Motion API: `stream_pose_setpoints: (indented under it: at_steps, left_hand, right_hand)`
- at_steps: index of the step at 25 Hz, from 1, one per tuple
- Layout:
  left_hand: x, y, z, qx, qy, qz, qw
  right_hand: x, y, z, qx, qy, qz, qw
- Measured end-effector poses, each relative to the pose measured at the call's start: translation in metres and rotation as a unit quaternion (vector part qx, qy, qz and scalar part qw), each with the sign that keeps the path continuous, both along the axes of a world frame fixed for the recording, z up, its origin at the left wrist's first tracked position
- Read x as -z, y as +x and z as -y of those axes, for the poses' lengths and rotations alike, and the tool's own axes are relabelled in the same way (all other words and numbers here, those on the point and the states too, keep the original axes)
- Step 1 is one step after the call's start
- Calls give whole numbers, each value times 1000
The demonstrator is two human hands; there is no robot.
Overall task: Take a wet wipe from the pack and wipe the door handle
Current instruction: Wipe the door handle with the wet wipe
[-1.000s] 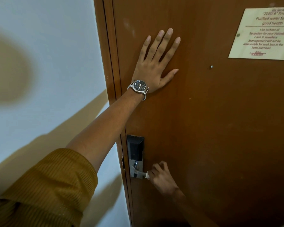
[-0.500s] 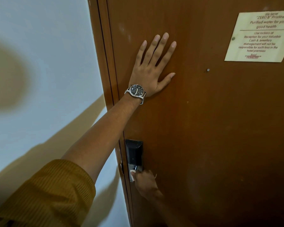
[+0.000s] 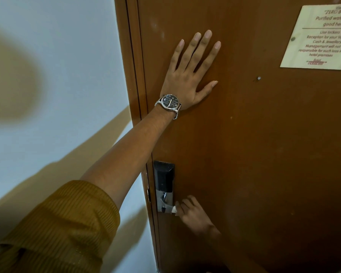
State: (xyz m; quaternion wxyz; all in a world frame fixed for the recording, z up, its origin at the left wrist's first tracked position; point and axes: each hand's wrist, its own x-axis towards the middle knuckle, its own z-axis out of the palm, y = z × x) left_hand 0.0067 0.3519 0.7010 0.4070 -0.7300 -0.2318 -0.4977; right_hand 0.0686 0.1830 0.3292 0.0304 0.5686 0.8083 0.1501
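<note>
My left hand lies flat on the brown wooden door, fingers spread, a steel watch on its wrist. Lower down, a black and silver lock plate carries the silver door handle. My right hand is closed around the outer part of the handle with a white wet wipe pinched between fingers and lever. Only a small corner of the wipe shows. The wipe pack is not in view.
A cream notice with red print is fixed to the door at upper right, with a small screw below it. The door frame runs down the left of the door, beside a white wall.
My right hand slid left along the handle to the lock plate, then back right to the lever's outer part. My left hand stayed pressed on the door.
</note>
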Motion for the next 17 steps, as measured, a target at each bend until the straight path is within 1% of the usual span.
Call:
stream_pose_setpoints:
  at_steps: [3,5,9,11,14,16,17]
  left_hand:
    - [0,0,1,0,2,1,1000]
    - [-1,-1,1,-1,1,1,1000]
    - [1,-1,3,-9,-2,-2,1000]
    - [1,-1,3,-15,-2,-2,1000]
    - [2,-2,3,-19,-4,-5,1000]
    - [1,-2,3,-27,-3,-5,1000]
    - [1,0,5,-23,-10,-7,1000]
  right_hand:
    - [-7,22,8,-19,-14,8,1000]
    - [-12,27,9,-19,-36,-17,999]
    - [-1,26,11,35,-41,-57,997]
    - [6,25,10,72,-66,-120,988]
    - [10,22,11,111,-78,-240,961]
    - [9,13,12,127,-71,-360,921]
    - [8,11,14,146,-72,-429,888]
